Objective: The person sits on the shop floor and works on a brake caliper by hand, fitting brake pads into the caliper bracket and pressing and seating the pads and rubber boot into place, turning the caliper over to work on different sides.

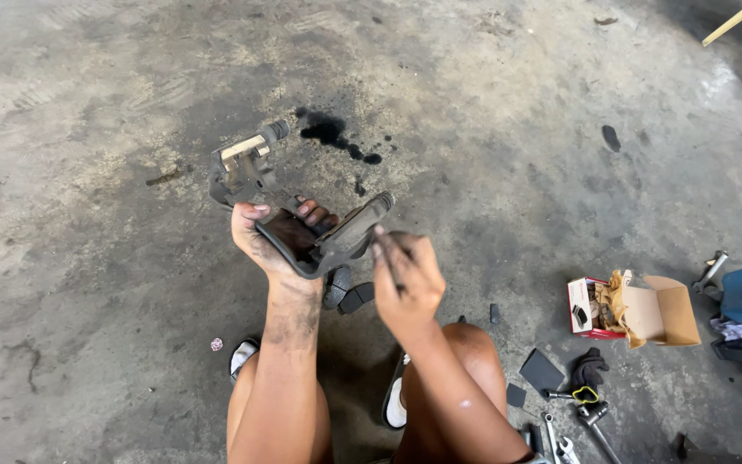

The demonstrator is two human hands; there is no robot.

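Brake caliper bracket held up over the stained concrete floor, clamped in my left hand — thumb over one edge, fingers curled round the far side. My right hand is closed round a thin dark tool I can't identify, its tip touching the bracket's right arm; I judge short, light strokes best, with the left grip kept firm so the part doesn't twist. Open cardboard box and spanners lie well apart to the right.

The left hand hides the bracket's middle; the blurred right hand's grip is perhaps empty.
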